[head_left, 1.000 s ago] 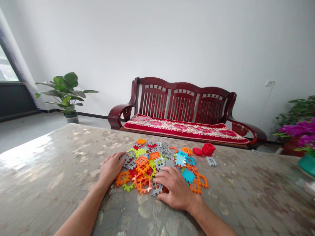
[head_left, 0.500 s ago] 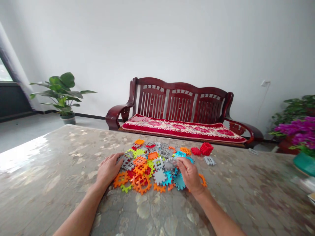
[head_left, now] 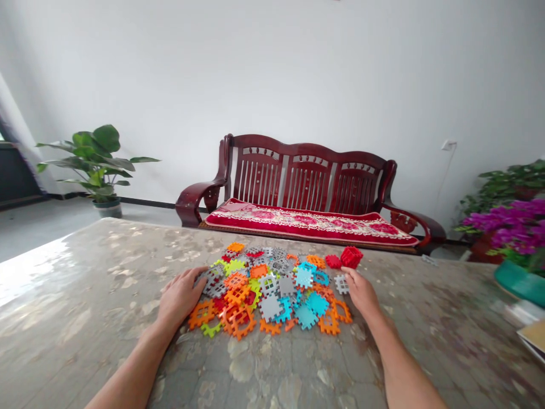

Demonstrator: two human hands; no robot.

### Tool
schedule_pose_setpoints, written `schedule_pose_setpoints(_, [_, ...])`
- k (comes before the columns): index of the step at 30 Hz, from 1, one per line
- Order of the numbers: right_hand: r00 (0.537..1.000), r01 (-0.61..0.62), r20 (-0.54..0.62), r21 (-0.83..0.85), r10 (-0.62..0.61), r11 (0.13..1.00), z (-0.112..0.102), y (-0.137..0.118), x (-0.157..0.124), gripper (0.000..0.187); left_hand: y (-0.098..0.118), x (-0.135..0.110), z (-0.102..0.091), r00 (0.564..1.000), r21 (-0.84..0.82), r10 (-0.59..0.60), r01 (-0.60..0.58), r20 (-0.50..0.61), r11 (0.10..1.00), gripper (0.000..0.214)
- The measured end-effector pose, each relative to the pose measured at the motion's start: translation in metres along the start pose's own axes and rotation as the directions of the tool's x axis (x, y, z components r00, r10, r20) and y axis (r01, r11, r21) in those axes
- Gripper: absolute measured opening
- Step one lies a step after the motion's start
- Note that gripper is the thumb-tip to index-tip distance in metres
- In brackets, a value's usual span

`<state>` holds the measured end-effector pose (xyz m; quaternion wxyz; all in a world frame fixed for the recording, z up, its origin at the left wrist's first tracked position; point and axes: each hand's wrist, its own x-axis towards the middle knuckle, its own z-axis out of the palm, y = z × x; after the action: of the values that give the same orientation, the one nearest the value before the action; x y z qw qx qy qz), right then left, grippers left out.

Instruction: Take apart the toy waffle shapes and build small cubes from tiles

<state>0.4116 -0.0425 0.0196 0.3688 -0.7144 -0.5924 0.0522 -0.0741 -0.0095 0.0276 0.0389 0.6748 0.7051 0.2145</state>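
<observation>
A pile of interlocking plastic tiles in orange, grey, blue, green and red is heaped on the table, some solid, some with window cut-outs. My left hand rests at the pile's left edge, fingers stretched out, its thumb close to dark grey tiles. To the right of the pile, my right hand has its fingers closed at a grey window tile; the fingertips partly cover it. Just beyond that hand is a red block of tiles, with smaller red tiles beside it.
The table has a patterned cover. A wooden bench with a red mat stands behind it. Purple flowers in a teal pot stand at the right, near a book-like item. A potted plant is at far left.
My right hand has moved right, from over the pile to beside it near the red block. Blue and orange tiles it covered now show. My left hand stays at the pile's left edge.
</observation>
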Motion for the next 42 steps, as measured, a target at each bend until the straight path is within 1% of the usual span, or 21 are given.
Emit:
schedule_pose_setpoints(3, [0.998, 0.055, -0.02, -0.059, -0.056, 0.997, 0.004, -0.001, -0.002, 0.043, -0.001, 0.0, 0.001, 1.0, 0.002, -0.001, 0.001, 0.002, 1.0, 0.042])
schedule_pose_setpoints(7, [0.995, 0.091, -0.021, -0.167, -0.096, 0.982, 0.007, -0.006, -0.006, 0.047, -0.001, 0.001, 0.001, 1.0, 0.0, 0.0, 0.0, 0.002, 1.0, 0.042])
schedule_pose_setpoints(13, [0.993, 0.105, 0.084, -0.309, -0.083, 0.945, 0.003, -0.013, -0.008, 0.051, -0.001, 0.001, 0.001, 1.0, -0.005, -0.002, 0.002, 0.024, 1.0, 0.043])
schedule_pose_setpoints(17, [0.992, 0.082, 0.116, -0.325, -0.047, 0.942, 0.0, -0.018, -0.009, 0.05, -0.001, 0.0, 0.0, 1.0, -0.013, 0.001, -0.001, 0.025, 1.0, 0.043])
schedule_pose_setpoints(19, [0.997, 0.045, 0.077, -0.287, -0.024, 0.957, -0.002, -0.02, -0.007, 0.05, -0.001, 0.001, 0.001, 1.0, -0.013, -0.002, 0.003, 0.025, 1.0, 0.043])
schedule_pose_setpoints(22, [0.997, -0.047, -0.068, -0.193, 0.035, 0.98, -0.008, -0.015, 0.0, 0.051, -0.001, 0.001, 0.001, 0.999, -0.006, -0.01, 0.011, 0.032, 1.0, 0.044])
schedule_pose_setpoints(24, [0.979, -0.095, -0.191, -0.142, 0.067, 0.985, -0.013, -0.005, 0.005, 0.052, -0.002, 0.001, 0.002, 0.999, 0.0, -0.011, 0.011, 0.036, 1.0, 0.044])
schedule_pose_setpoints(26, [0.951, -0.131, -0.295, -0.126, 0.089, 0.983, -0.018, 0.008, 0.008, 0.054, -0.003, 0.001, 0.002, 0.999, 0.0, -0.005, 0.005, 0.038, 1.0, 0.044])
schedule_pose_setpoints(28, [0.933, -0.168, -0.342, -0.145, 0.11, 0.975, -0.019, 0.021, 0.01, 0.056, -0.003, 0.001, 0.002, 0.999, -0.003, 0.0, 0.0, 0.042, 1.0, 0.045])
schedule_pose_setpoints(30, [0.931, -0.196, -0.342, -0.182, 0.125, 0.964, -0.018, 0.03, 0.011, 0.057, -0.003, 0.001, 0.002, 0.999, -0.002, 0.0, 0.0, 0.044, 1.0, 0.045])
schedule_pose_setpoints(32, [0.937, -0.197, -0.329, -0.226, 0.116, 0.954, -0.015, 0.034, 0.011, 0.056, -0.004, 0.002, 0.002, 0.999, 0.003, -0.002, 0.001, 0.044, 1.0, 0.046])
schedule_pose_setpoints(37, [0.954, -0.157, -0.294, -0.345, 0.053, 0.925, -0.009, 0.032, 0.014, 0.05, -0.003, 0.003, 0.001, 0.999, -0.005, 0.004, -0.004, 0.051, 1.0, 0.047])
schedule_pose_setpoints(42, [0.963, -0.116, -0.269, -0.396, 0.006, 0.911, -0.008, 0.034, 0.015, 0.047, -0.004, 0.003, 0.001, 0.998, -0.004, -0.012, 0.012, 0.067, 1.0, 0.048])
